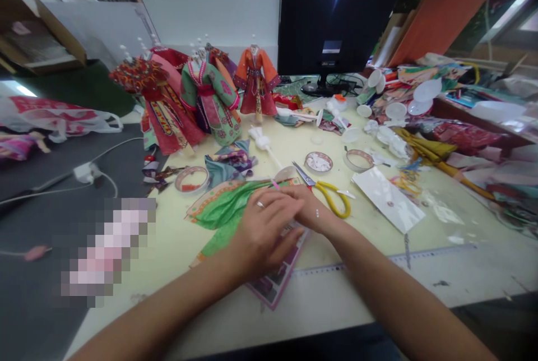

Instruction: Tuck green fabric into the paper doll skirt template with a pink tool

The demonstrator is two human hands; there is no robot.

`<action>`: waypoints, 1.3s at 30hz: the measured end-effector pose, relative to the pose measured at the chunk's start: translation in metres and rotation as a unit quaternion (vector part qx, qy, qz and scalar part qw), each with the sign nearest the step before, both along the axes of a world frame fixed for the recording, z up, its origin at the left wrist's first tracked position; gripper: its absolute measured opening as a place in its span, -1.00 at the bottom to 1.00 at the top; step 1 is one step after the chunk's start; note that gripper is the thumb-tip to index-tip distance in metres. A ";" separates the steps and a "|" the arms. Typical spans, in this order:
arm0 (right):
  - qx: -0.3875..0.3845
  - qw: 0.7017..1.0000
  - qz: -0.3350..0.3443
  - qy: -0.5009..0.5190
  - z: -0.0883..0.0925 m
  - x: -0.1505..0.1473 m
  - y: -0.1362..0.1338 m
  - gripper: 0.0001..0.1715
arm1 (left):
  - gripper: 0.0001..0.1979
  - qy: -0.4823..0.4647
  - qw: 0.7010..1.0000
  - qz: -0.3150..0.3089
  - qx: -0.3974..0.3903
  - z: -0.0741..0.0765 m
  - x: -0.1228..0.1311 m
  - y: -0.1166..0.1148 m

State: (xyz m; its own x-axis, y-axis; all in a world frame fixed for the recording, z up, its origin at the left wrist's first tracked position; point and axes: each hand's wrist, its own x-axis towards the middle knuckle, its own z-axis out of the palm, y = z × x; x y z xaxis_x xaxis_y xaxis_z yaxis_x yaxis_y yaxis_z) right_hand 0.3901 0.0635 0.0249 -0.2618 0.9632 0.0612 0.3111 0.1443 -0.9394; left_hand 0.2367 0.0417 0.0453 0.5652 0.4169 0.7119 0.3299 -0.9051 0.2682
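Note:
My left hand (264,223), with a ring on one finger, reaches across in front of my right hand. Its fingers are stretched out and its thumb stands apart from them; I see nothing held in it. My right hand (309,207) lies partly behind it, its fingers mostly hidden. A few tiny white dots (317,213) sit on the skin near the right wrist. A small pink tip (275,184) shows just beyond the hands. Under and left of them spreads green cloth with an orange patterned border (222,209). A purple-edged printed sheet (273,288) lies beneath the hands.
Yellow-handled scissors (336,195) lie right of the hands, near a tape roll with white bits inside (318,162). Beyond are a white doll stand (269,148) and small dressed figures (210,97). A ruler (378,257), white card (389,198) and fabric heap (462,131) are at right.

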 end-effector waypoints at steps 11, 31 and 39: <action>-0.125 0.992 0.026 0.020 0.012 0.001 -0.001 -0.73 | -0.56 -0.220 0.784 0.016 -0.580 -0.023 -0.024 0.025; -0.187 0.979 -0.012 0.082 0.012 -0.004 -0.003 -0.67 | -0.89 -0.225 0.906 0.146 -0.327 -0.030 -0.024 0.018; -0.199 0.971 0.017 0.129 0.010 0.000 -0.002 -0.70 | -0.82 -0.143 0.943 0.131 -0.270 -0.034 -0.027 0.018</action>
State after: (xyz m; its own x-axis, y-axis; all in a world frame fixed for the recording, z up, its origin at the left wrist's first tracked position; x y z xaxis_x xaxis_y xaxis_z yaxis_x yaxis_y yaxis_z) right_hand 0.3898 0.0615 0.0345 -0.3196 0.9148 -0.2469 0.0596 -0.2406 -0.9688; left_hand 0.2101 0.0601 0.0114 0.2093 0.8608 0.4639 0.3678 -0.5089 0.7783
